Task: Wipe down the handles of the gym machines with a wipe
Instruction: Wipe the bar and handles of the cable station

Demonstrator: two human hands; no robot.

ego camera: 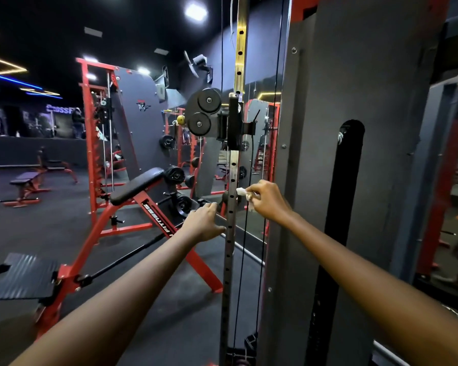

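Pinching soft, light wipe [242, 192] in right hand [266, 200] against stiff post [232, 180], left hand [205, 220] fingers loosely apart, bracing.

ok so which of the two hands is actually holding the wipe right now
The right hand holds it: its fingers pinch the white wipe against the perforated upright post. The left hand carries nothing and rests lower on the post's other side.

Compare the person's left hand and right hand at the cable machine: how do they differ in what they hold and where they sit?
The right hand pinches a white wipe against the perforated upright post; the left hand holds no wipe. The right hand is higher and right of the post; the left hand is lower, on its left. The left hand's fingers are straighter than the curled right hand's. Both reach the same post.
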